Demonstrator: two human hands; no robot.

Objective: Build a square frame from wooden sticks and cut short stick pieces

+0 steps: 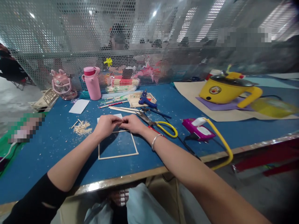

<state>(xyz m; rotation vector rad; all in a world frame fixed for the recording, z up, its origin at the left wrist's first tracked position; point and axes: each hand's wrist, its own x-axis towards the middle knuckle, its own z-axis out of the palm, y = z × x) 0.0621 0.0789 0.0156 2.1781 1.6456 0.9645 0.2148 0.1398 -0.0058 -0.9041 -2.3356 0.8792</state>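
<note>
My left hand [107, 124] and my right hand [132, 123] meet fingertip to fingertip above the far side of a thin wooden stick frame [118, 156]. Both have their fingers pinched together; whatever they hold is too small to make out. The four-sided frame lies flat on the blue table. Part of a white paper [118, 115] shows behind my hands. Scissors with yellow handles [167, 128] lie just right of my right hand, and a blue glue gun [147, 100] lies beyond them. A pile of wood scraps [82, 127] sits left of my left hand.
Pink bottles [92, 83] stand at the back left, near a white card [79, 106]. A yellow electric pot [224, 89] is at the back right. A magenta power strip [198, 129] with a yellow cable lies at right. A perforated metal screen [77, 40] rises behind the table.
</note>
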